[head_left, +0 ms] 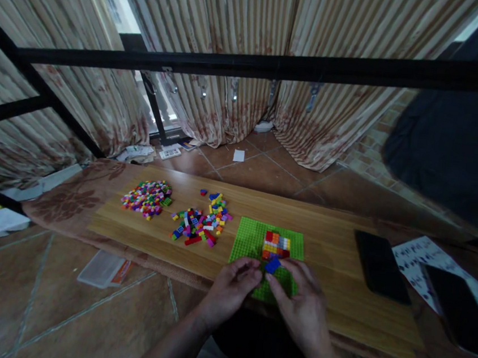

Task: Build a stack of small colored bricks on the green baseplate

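The right hand's (303, 306) thumb and fingers pinch one blue brick (272, 264) over the near half of the green baseplate (246, 238). The left hand's (231, 287) thumb and fingertips are drawn close together above the baseplate's near left part; whether they grip anything, I cannot tell. Both hands are curled inward, with forearms converging from the near side of the baseplate. On the baseplate, just beyond the blue brick, sits one multicoloured brick block (277, 244), mostly red, orange and white.

Left of the baseplate are two heaps: a nearer mixed brick pile (200, 224) and a farther small-piece pile (146, 198), both too crowded to count. Right of it lie two dark flat devices (381, 266) and one printed sheet (419, 256). One clear plastic container (99, 268) rests on the floor, below and left of the baseplate; its contents are unclear.
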Motion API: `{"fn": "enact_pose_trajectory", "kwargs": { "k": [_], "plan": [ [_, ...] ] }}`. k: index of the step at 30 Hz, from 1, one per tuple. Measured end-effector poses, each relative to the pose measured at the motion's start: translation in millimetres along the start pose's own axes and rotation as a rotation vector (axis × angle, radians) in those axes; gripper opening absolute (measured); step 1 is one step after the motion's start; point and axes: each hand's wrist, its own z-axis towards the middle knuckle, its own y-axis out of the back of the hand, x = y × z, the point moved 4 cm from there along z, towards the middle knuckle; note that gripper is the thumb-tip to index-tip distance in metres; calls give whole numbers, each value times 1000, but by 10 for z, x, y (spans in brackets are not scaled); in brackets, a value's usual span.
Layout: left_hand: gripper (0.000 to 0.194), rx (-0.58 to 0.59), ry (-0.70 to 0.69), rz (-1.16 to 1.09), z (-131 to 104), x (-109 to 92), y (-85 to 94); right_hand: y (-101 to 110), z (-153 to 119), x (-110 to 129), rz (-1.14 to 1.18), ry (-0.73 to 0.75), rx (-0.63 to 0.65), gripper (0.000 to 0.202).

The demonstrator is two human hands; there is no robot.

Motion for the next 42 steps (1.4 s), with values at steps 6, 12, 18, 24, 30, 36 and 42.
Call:
{"fn": "enact_pose_trajectory", "kwargs": {
  "k": [6, 12, 18, 24, 30, 36, 42],
  "plan": [
    [22, 55, 0, 34, 48, -14, -94, -2, -85, 100, 38, 10, 22, 35],
    [23, 237, -36, 177, 92, -85, -195, 129, 4, -8, 169, 45, 227, 23],
    [28, -89, -294, 505, 490, -336, -61, 191, 405, -452, 130, -122, 55, 29],
    [23, -11, -325, 632, 1072, -363, -86, -38, 678, -658, 119, -122, 121, 28],
    [21, 125, -327, 603, 1310, -223, -248, -78, 683, -671, 143, -147, 152, 27],
    [20, 177, -299, 556, 1350, -172, -328, -50, 714, -679, 190, -152, 220, 28],
    [18, 139, -274, 504, 1322, -154, -350, -101, 711, -760, 223, -248, 247, 29]
  ]
}}
